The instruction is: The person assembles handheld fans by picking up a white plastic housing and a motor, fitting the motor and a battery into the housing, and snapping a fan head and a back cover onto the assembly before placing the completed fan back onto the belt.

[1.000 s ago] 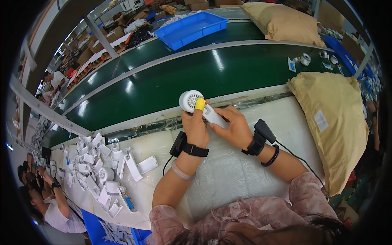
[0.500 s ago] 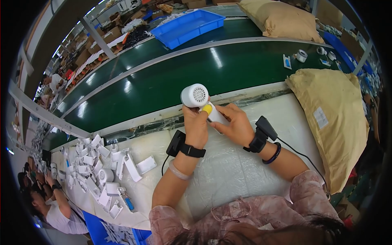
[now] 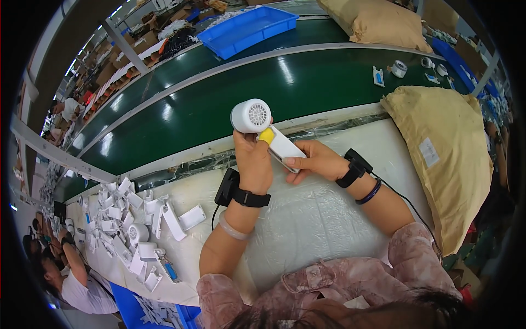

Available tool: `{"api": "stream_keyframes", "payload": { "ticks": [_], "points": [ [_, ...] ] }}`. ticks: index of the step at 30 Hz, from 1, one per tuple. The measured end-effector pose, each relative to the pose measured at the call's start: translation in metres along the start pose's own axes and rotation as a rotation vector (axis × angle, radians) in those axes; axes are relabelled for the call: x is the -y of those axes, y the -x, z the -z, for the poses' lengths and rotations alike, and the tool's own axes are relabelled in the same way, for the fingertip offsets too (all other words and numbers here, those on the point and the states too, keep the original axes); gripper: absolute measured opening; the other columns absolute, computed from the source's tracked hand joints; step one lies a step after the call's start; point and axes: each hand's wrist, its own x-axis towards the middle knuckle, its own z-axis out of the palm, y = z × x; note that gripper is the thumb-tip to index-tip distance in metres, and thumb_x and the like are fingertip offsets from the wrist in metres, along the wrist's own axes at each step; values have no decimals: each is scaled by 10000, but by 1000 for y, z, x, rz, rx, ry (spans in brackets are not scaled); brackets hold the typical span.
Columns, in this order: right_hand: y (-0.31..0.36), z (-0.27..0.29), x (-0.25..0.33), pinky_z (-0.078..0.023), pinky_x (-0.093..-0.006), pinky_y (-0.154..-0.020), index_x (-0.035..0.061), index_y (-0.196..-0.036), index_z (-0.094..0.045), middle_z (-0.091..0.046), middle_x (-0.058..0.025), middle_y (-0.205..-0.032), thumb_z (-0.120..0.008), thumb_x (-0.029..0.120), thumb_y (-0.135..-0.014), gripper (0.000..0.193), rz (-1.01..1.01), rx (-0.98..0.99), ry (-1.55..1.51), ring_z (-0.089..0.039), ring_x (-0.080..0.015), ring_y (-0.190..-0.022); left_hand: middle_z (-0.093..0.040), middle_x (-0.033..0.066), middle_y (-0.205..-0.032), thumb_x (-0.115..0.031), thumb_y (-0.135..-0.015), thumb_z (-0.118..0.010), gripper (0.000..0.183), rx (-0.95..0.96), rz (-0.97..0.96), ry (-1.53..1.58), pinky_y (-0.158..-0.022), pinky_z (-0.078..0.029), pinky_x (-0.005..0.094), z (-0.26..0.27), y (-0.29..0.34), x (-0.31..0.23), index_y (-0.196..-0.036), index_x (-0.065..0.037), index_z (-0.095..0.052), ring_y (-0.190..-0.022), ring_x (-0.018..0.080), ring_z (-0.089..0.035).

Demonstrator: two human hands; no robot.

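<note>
At the centre of the frame, the left hand [image 3: 253, 164], its thumb tipped with a yellow cover [image 3: 267, 135], holds a white device [image 3: 242, 117] near its round grilled head, while the right hand [image 3: 319, 159] grips the lower end of its handle [image 3: 285, 145]. White plastic parts [image 3: 174, 223] lie piled at lower left.

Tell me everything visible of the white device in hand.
The white device looks plastic: a drum-shaped head with a round spoked grille, and a long flat handle slanting down rightward. The left hand holds it near where the two meet; the right hand grips the handle's lower end. Its head shows against the green belt.
</note>
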Motion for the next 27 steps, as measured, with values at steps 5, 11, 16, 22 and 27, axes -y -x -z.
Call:
{"api": "stream_keyframes", "payload": {
  "ticks": [5,11,16,22,27],
  "points": [
    [5,-3,4,-577,-273,-646,-10,-1109,-547,-628,-64,-895,-663,278,-906,371,93,5,49,-677,-158,-703,-550,140,-1241,137,-851,-476,479,-14,32,22,-965,-447,331,-9,3,-12,-1281,-46,-370,-1147,211,-543],
    [8,-5,7,-574,-273,-634,4,-1086,-534,-630,-64,-869,-660,277,-908,349,177,-62,79,-670,-147,-686,-535,159,-1284,58,-913,-490,450,90,13,46,-970,-454,335,-7,2,-14,-1324,-56,-346,-1197,241,-536],
    [6,-3,3,-568,-270,-624,8,-1081,-525,-626,-71,-884,-667,279,-904,352,208,-89,70,-670,-149,-700,-462,220,-1364,-104,-981,-486,416,284,184,58,-1063,-413,443,-8,8,-5,-1362,-9,-348,-1297,340,-450],
    [8,-3,0,-544,-250,-580,15,-1139,-527,-626,-63,-922,-637,307,-922,380,239,1,-10,-658,-130,-744,-458,208,-1385,-175,-986,-506,433,416,240,61,-1078,-389,451,1,4,-6,-1360,-7,-368,-1307,348,-438],
    [12,-9,-1,-531,-242,-567,37,-1208,-523,-624,-60,-977,-592,308,-947,383,274,-26,100,-649,-114,-735,-497,200,-1355,-96,-950,-539,457,470,277,72,-1026,-440,419,3,3,-13,-1363,-21,-359,-1275,346,-481]
  ]
}}
